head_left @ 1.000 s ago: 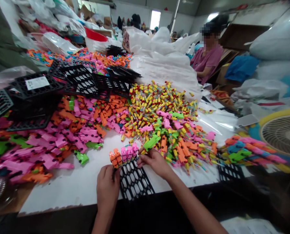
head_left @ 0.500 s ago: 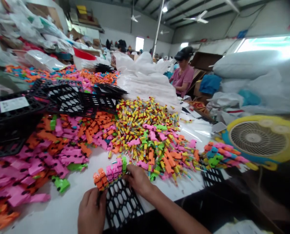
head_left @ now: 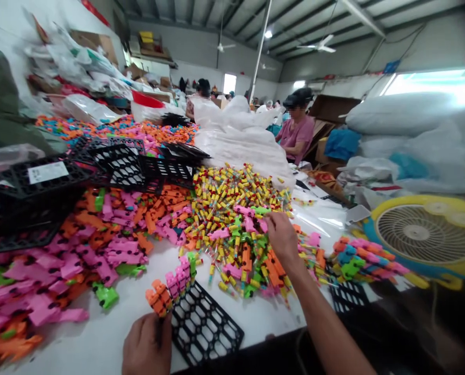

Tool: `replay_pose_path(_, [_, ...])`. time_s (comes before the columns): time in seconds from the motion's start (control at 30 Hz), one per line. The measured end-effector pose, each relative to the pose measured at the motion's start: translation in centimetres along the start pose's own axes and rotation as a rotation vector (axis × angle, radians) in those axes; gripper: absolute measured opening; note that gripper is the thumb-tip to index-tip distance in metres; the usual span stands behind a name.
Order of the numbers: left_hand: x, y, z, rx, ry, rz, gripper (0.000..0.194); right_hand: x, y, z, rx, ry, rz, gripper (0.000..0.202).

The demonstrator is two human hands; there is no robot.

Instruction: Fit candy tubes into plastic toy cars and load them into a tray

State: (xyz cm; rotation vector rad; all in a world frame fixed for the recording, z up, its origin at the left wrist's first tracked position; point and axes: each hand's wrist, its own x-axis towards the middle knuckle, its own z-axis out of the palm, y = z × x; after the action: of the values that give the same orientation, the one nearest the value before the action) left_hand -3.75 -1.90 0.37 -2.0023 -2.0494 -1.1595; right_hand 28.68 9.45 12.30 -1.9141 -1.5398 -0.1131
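Note:
My left hand (head_left: 147, 341) is closed on the left edge of a black plastic rack (head_left: 211, 325) with honeycomb openings, thumb on top. Along the rack's far edge stands a row of small toy cars: orange ones (head_left: 159, 298) by my left hand, then pink ones (head_left: 178, 276), then a green one (head_left: 192, 264). My right hand (head_left: 282, 237) reaches over a mixed heap, its fingers curled together beside a pink toy car (head_left: 262, 225) and a green toy car (head_left: 260, 210). Whatever is between those fingertips is hidden. Yellow sticks with red ends (head_left: 224, 192) fill much of the heap.
Loose pink and orange toy cars (head_left: 79, 255) spread over the left of the white table (head_left: 134, 297). Stacked black racks (head_left: 40, 182) stand behind them. To the right are a filled rack (head_left: 361, 255) and a yellow fan (head_left: 423, 229). A co-worker (head_left: 298, 130) sits beyond.
My right hand has left the green end of the row and moved up and right to the heap. My left hand still holds the rack, which appears slightly turned.

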Motion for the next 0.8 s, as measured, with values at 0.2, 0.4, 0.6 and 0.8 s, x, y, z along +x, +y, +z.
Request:
replay_pose_path(0.2, [0.2,0.6,-0.4,0.053,-0.017,0.046,0.023,5.3,1.5,-0.6,-0.269,-0.055,-0.081,0.029])
replay_pose_path(0.4, [0.1,1.2,-0.6,0.04,-0.032,-0.004,0.019,1.4,-1.3,-1.6,-0.06,-0.037,-0.191,0.02])
replay_pose_path(0.6, [-0.4,1.0,-0.8,-0.031,-0.108,-0.047,0.021,-10.5,-6.3,1.5,0.837,-0.613,0.108,0.021])
replay_pose_path(0.8, [-1.1,1.2,-1.2,-0.047,-0.16,-0.045,0.02,-17.9,-9.6,5.3,1.31,-0.96,0.361,0.025])
